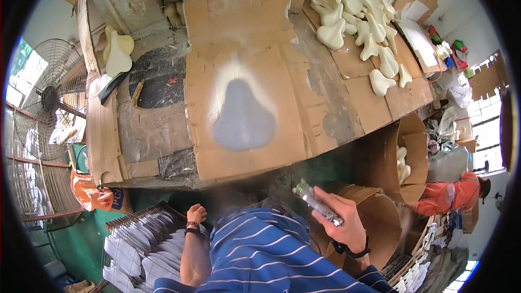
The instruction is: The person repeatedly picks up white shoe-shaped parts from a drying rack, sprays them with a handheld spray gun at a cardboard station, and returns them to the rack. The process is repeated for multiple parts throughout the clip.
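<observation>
In my right hand is a metal spray gun with a green part near its nozzle end, held in front of my body below the table edge. The fingers wrap round its body. My left hand hangs beside my waist above a wire rack, its fingers loosely curled with nothing visible in them. On the cardboard sheet in the middle of the table lies a grey bicycle-saddle shape, ringed by pale overspray. I cannot tell how thick it is. Neither hand touches it.
Cream foam saddle pads are heaped at the table's far right; a few more lie at its left. A wire rack holds pale saddle pieces by my left arm. Cardboard drums stand at right, a fan at left. A person in orange is farther right.
</observation>
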`<control>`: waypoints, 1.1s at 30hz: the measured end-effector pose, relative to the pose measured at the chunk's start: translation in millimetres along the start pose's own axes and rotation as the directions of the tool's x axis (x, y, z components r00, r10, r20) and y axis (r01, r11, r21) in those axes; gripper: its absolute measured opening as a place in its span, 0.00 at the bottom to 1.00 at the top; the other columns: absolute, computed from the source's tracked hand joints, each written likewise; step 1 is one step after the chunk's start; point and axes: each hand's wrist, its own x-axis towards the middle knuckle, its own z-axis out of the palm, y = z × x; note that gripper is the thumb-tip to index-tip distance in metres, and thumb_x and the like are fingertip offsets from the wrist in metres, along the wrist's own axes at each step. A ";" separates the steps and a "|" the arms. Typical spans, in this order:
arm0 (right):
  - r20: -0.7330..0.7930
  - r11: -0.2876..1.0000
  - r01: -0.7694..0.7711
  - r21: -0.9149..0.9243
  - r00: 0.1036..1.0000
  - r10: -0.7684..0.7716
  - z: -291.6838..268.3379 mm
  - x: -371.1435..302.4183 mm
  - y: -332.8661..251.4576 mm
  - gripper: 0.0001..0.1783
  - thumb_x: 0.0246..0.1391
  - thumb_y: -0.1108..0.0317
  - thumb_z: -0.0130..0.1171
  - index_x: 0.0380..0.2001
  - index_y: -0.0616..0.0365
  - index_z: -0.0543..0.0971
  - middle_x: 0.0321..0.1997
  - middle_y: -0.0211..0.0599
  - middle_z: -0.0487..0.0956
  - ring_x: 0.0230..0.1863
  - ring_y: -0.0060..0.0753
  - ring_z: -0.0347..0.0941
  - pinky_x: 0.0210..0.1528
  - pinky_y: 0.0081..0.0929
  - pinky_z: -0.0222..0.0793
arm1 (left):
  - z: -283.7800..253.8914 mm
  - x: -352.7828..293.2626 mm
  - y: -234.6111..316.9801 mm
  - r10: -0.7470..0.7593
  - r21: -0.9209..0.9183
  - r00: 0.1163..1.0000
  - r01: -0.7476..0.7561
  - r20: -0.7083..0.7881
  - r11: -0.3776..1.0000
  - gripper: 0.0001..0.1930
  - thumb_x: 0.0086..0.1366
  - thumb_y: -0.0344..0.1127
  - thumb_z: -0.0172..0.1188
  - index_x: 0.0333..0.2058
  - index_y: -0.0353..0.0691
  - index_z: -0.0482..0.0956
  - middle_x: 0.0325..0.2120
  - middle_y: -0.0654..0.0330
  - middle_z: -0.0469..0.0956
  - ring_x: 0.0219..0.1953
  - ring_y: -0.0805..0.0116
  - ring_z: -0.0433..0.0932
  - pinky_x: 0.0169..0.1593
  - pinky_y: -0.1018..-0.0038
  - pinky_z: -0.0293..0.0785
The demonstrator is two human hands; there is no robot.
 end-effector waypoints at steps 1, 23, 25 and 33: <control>-0.049 1.000 0.008 0.023 0.999 -0.007 1.2 6.7 -2.7 0.29 0.49 0.79 0.68 0.57 0.64 0.78 0.39 0.46 0.83 0.35 0.39 0.80 0.41 0.27 0.73 | 1.5 -1.8 1.7 -0.014 -0.014 1.000 0.014 0.012 1.000 0.23 0.67 0.34 0.62 0.59 0.39 0.72 0.37 0.58 0.82 0.33 0.66 0.83 0.29 0.70 0.77; 0.106 0.998 0.002 0.065 0.994 -0.008 -2.8 -1.1 -4.1 0.29 0.47 0.79 0.69 0.57 0.64 0.79 0.40 0.50 0.83 0.36 0.42 0.81 0.42 0.26 0.74 | -10.4 -12.1 -30.9 -0.107 -0.125 0.993 0.112 0.044 0.986 0.17 0.65 0.27 0.58 0.53 0.41 0.74 0.27 0.63 0.76 0.21 0.72 0.73 0.21 0.75 0.67; 0.096 0.993 0.022 0.118 0.995 -0.033 8.6 8.4 -6.4 0.29 0.48 0.80 0.68 0.57 0.64 0.78 0.41 0.50 0.83 0.35 0.43 0.80 0.41 0.27 0.74 | -4.6 -23.2 -9.4 -0.094 -0.086 0.995 0.096 0.029 0.992 0.14 0.66 0.28 0.58 0.51 0.41 0.75 0.27 0.64 0.76 0.22 0.74 0.74 0.22 0.77 0.67; -0.176 0.994 0.053 0.097 0.984 -0.035 20.7 34.3 -7.7 0.29 0.49 0.81 0.66 0.58 0.64 0.77 0.39 0.48 0.83 0.33 0.38 0.80 0.37 0.28 0.74 | -4.4 -13.5 -3.7 -0.055 -0.030 0.998 0.057 0.043 0.998 0.21 0.66 0.32 0.61 0.57 0.38 0.74 0.35 0.61 0.82 0.30 0.69 0.82 0.28 0.74 0.76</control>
